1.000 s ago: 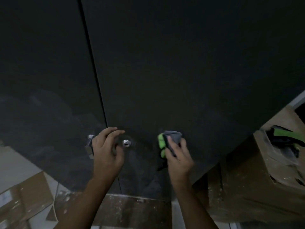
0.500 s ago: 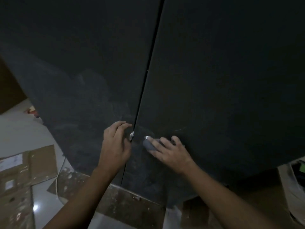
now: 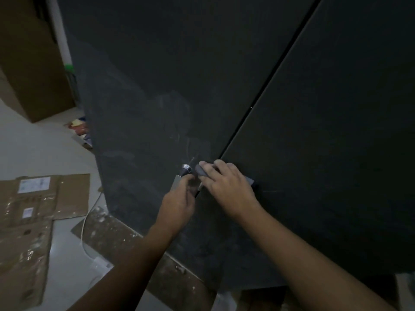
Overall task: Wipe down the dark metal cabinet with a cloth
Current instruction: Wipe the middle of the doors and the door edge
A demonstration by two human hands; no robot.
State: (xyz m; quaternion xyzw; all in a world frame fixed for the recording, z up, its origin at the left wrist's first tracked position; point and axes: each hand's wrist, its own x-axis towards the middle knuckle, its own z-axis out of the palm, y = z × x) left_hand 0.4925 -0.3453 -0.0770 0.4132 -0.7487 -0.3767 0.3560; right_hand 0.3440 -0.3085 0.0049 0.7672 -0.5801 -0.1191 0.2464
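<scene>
Two hands are close together now. The left hand (image 3: pixel 178 202) has curled round the handle (image 3: pixel 176 181). The right hand (image 3: pixel 226 185), fingers flat, has slid the cloth (image 3: pixel 200 171) beside it on the cabinet (image 3: pixel 179 86). I think this spot gets wiped next.

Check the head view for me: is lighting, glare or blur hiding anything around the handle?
Head view: dim overall, so the cabinet reads almost black, with only faint smears on its left door; a small glint on the chrome handle, no washout; the right hand and cloth are slightly soft; the wide lens bows the cabinet's left edge.
</scene>
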